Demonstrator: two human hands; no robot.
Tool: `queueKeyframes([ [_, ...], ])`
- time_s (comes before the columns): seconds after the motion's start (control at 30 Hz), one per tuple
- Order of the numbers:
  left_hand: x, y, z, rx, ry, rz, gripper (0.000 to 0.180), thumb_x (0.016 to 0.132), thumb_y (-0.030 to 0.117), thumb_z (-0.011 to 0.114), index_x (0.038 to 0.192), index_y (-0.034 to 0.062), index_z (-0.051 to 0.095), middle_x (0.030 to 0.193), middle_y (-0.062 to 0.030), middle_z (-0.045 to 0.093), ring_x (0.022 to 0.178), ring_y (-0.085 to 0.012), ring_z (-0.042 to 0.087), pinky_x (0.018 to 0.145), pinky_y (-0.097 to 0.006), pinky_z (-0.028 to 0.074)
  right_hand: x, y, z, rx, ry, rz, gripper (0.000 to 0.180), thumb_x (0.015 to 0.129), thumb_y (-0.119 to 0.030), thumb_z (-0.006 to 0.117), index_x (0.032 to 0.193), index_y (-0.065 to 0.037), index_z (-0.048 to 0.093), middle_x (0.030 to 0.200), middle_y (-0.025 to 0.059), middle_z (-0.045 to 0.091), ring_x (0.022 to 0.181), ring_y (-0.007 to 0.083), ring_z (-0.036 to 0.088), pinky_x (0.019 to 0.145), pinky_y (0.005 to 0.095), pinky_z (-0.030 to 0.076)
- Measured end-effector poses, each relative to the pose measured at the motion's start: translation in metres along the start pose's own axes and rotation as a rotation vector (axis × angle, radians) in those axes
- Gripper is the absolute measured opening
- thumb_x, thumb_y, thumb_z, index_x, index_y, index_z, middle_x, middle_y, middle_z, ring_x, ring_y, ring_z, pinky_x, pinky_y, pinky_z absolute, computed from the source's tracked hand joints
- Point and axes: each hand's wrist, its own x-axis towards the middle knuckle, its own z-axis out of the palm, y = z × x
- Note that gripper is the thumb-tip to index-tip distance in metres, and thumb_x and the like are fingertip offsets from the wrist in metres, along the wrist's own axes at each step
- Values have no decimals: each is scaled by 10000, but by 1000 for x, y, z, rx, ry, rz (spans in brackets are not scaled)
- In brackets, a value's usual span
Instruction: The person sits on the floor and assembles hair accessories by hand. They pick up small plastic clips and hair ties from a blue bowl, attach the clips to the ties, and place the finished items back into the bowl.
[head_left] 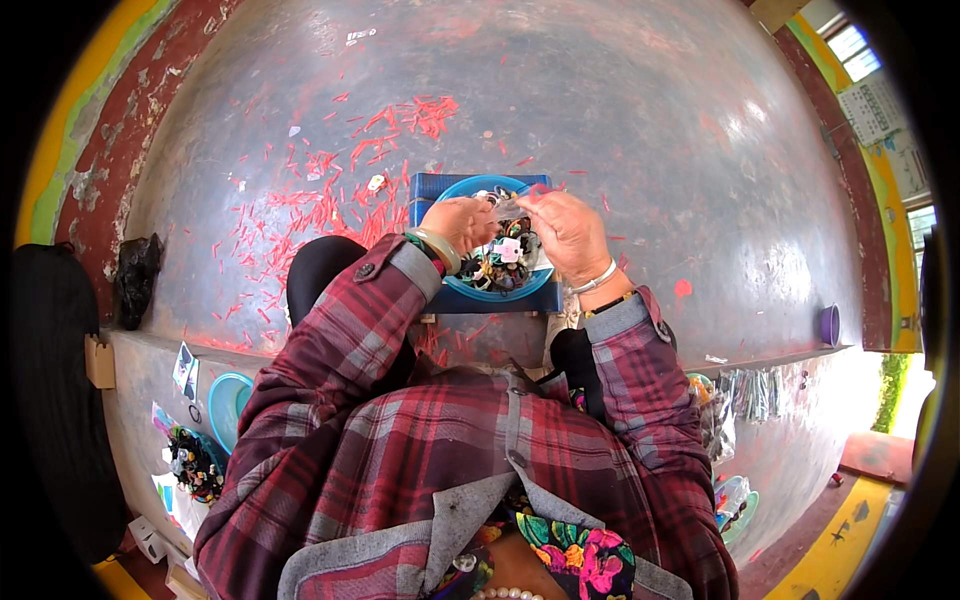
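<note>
A round blue bowl (478, 291) full of small dark and coloured trinkets rests on a dark blue box (432, 186) on my lap. My left hand (460, 222) and my right hand (567, 232) hover over the bowl, fingertips close together. Between them they pinch a small clear plastic piece (505, 203); what it holds is too small to tell. I wear a red plaid shirt, a pale bangle on the left wrist and a white band on the right.
Red scraps (330, 190) litter the grey concrete floor ahead. A black bag (137, 278) lies at left. Another bowl of trinkets (195, 465) and an empty blue bowl (225, 405) sit lower left. Clear packets (745, 392) and a purple cup (829, 325) lie at right.
</note>
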Motion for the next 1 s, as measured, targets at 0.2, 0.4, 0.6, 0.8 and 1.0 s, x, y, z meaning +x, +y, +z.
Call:
queueKeyframes([
  [0.2, -17, 11, 14, 460, -81, 450, 360, 836, 210, 579, 1129, 15, 507, 1036, -50, 592, 909, -113, 548, 732, -249, 447, -4, 9, -1, -147, -33, 173, 165, 778, -105, 524, 903, -114, 630, 753, 85, 598, 707, 278, 580, 577, 372, 457],
  [0.4, -17, -7, 21, 597, -271, 422, 347, 841, 63, 557, 1173, 1, 478, 1043, -42, 564, 894, -114, 556, 668, -235, 509, -6, 4, 3, -212, -116, 210, 209, 754, -70, 547, 939, -110, 634, 760, 91, 600, 689, 276, 586, 574, 340, 456],
  [0.6, -5, -15, 15, 335, -295, 417, 241, 862, -2, 473, 1096, -46, 517, 992, -77, 580, 878, -155, 584, 814, -281, 495, -6, -2, 6, -132, -120, 191, 188, 784, -128, 512, 940, -122, 617, 766, 90, 599, 729, 285, 583, 586, 384, 463],
  [0.8, 0, -15, 9, 257, -195, 414, 213, 847, -16, 462, 1031, -77, 551, 921, -112, 611, 853, -160, 595, 793, -270, 490, -6, 2, 5, -73, -157, 239, 178, 781, -114, 514, 926, -116, 617, 811, 98, 609, 748, 287, 585, 595, 387, 465],
  [1.0, -5, -10, 13, 224, -198, 362, 216, 831, 90, 552, 984, -61, 575, 889, -80, 607, 786, -125, 573, 720, -241, 465, -10, 10, 9, -119, -164, 107, 159, 748, -79, 517, 871, -94, 617, 807, 84, 604, 740, 287, 577, 608, 373, 464],
])
